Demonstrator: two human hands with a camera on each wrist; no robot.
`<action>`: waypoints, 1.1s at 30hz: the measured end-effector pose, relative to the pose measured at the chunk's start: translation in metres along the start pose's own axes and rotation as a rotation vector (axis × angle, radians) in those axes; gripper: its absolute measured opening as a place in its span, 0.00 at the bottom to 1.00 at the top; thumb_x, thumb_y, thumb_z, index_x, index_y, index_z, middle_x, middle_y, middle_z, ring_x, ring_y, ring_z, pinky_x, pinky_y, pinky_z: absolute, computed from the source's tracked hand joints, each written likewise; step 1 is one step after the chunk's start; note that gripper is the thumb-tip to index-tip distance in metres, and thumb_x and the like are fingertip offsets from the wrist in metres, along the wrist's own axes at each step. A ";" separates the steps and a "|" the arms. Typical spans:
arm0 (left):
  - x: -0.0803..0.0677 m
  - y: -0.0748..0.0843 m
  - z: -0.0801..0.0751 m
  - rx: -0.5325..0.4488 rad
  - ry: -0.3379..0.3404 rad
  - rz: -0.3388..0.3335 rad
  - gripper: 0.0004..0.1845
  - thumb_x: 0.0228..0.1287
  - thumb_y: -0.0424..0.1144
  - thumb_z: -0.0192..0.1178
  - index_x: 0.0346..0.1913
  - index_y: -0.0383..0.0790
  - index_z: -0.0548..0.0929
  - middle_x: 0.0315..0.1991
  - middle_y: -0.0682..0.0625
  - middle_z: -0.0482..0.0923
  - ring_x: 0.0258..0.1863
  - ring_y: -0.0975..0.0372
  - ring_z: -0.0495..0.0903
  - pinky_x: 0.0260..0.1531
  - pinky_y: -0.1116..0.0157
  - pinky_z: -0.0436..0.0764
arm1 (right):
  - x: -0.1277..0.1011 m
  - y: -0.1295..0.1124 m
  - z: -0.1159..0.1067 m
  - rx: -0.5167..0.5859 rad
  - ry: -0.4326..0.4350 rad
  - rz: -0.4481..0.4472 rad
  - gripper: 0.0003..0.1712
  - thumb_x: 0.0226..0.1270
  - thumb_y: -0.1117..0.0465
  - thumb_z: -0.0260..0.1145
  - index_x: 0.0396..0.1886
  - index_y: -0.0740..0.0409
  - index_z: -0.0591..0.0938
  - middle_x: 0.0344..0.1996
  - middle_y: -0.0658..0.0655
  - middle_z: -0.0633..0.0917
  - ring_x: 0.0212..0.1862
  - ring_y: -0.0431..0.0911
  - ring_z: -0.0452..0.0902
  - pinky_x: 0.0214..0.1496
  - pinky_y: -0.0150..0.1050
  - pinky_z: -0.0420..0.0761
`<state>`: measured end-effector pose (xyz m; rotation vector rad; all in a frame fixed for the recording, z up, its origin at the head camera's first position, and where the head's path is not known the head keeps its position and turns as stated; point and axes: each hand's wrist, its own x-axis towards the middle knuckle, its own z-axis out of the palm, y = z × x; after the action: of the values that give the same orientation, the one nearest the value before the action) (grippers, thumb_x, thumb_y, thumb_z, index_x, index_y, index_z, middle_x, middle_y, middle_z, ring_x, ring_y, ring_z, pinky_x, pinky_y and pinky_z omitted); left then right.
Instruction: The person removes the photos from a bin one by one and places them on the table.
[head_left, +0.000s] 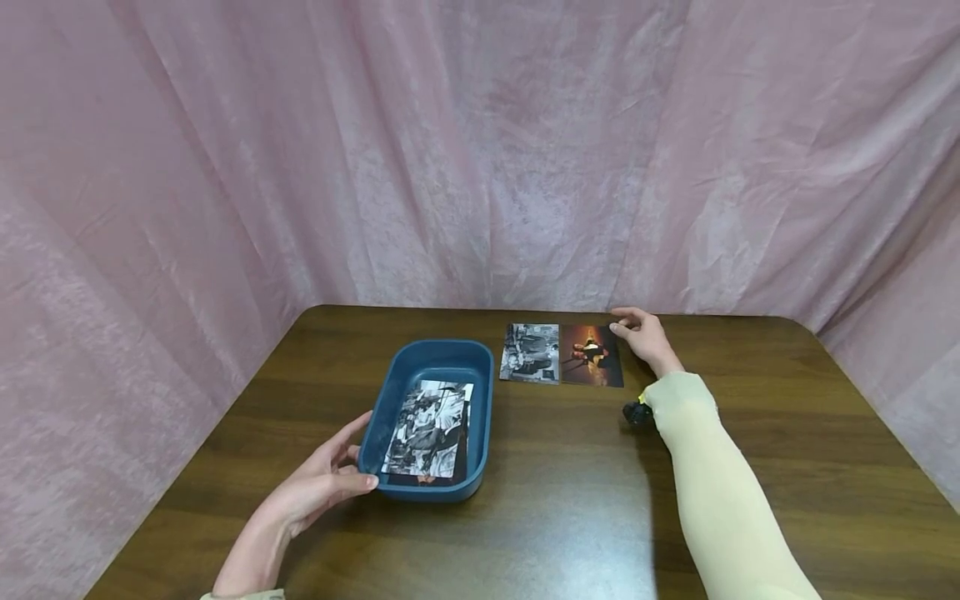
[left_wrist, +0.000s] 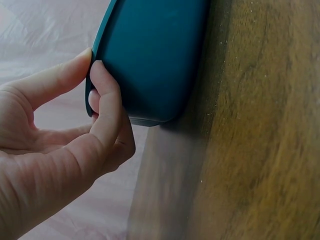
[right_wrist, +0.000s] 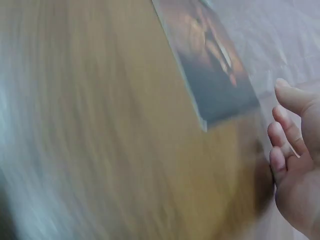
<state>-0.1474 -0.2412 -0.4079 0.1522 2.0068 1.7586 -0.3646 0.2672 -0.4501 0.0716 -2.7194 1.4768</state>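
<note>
My left hand (head_left: pixel 318 485) pinches the near left rim of a blue plastic bin (head_left: pixel 444 353), thumb on the rim and fingers curled beneath it in the left wrist view. Inside the bin lies a black-and-white photo (head_left: pixel 426 429), partly covering a darker picture (head_left: pixel 424 480). Farther back on the table, a second black-and-white photo (head_left: pixel 529 353) lies flat beside a colour photo (head_left: pixel 591 357) with orange and dark tones. My right hand (head_left: pixel 645 340) is just off the colour photo's far right corner, fingers loosely bent and holding nothing in the right wrist view.
Everything stands on a brown wood-grain table (head_left: pixel 570 475). Pink curtains (head_left: pixel 480 167) hang right behind its far edge and along both sides. A small black object (head_left: pixel 637 413) with a yellow bit shows at the right sleeve's cuff.
</note>
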 end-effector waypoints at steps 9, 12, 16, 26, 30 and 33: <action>-0.003 0.003 0.002 -0.003 0.000 -0.011 0.52 0.61 0.29 0.63 0.80 0.46 0.40 0.46 0.44 0.68 0.41 0.63 0.77 0.48 0.62 0.79 | 0.013 -0.051 0.037 0.089 0.017 -0.103 0.22 0.74 0.61 0.59 0.65 0.61 0.75 0.51 0.66 0.79 0.50 0.54 0.75 0.52 0.44 0.74; -0.001 0.003 0.003 0.000 0.003 -0.007 0.52 0.61 0.29 0.63 0.80 0.46 0.41 0.46 0.44 0.68 0.41 0.62 0.77 0.48 0.63 0.79 | 0.019 -0.078 0.053 0.132 -0.039 -0.123 0.23 0.74 0.61 0.59 0.66 0.59 0.75 0.53 0.64 0.78 0.52 0.56 0.75 0.54 0.49 0.75; 0.000 0.004 0.003 -0.001 0.001 -0.003 0.53 0.60 0.29 0.64 0.80 0.46 0.41 0.46 0.43 0.68 0.42 0.61 0.77 0.48 0.63 0.80 | 0.024 -0.113 0.082 0.166 -0.067 -0.183 0.22 0.73 0.61 0.60 0.65 0.58 0.76 0.53 0.63 0.79 0.52 0.56 0.76 0.54 0.51 0.76; 0.002 0.004 0.004 -0.003 -0.008 0.004 0.53 0.60 0.29 0.63 0.80 0.46 0.40 0.47 0.43 0.69 0.42 0.63 0.78 0.50 0.63 0.80 | 0.014 -0.193 0.170 0.212 -0.061 -0.313 0.16 0.71 0.58 0.64 0.56 0.51 0.82 0.46 0.57 0.83 0.46 0.52 0.79 0.44 0.40 0.77; 0.003 0.003 0.006 -0.006 -0.009 0.005 0.53 0.60 0.28 0.63 0.80 0.46 0.41 0.47 0.43 0.69 0.42 0.63 0.78 0.49 0.63 0.80 | -0.002 -0.208 0.201 0.237 -0.057 -0.345 0.15 0.71 0.55 0.64 0.55 0.50 0.83 0.44 0.55 0.84 0.43 0.48 0.80 0.41 0.35 0.77; 0.004 0.003 0.007 -0.006 -0.011 0.003 0.53 0.59 0.28 0.63 0.80 0.46 0.41 0.46 0.43 0.69 0.40 0.63 0.78 0.48 0.63 0.80 | -0.016 -0.213 0.215 0.231 -0.066 -0.365 0.15 0.72 0.53 0.63 0.53 0.51 0.83 0.43 0.54 0.85 0.41 0.44 0.79 0.41 0.33 0.77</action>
<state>-0.1483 -0.2327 -0.4061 0.1628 1.9950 1.7619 -0.3393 -0.0290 -0.3901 0.5986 -2.3945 1.6814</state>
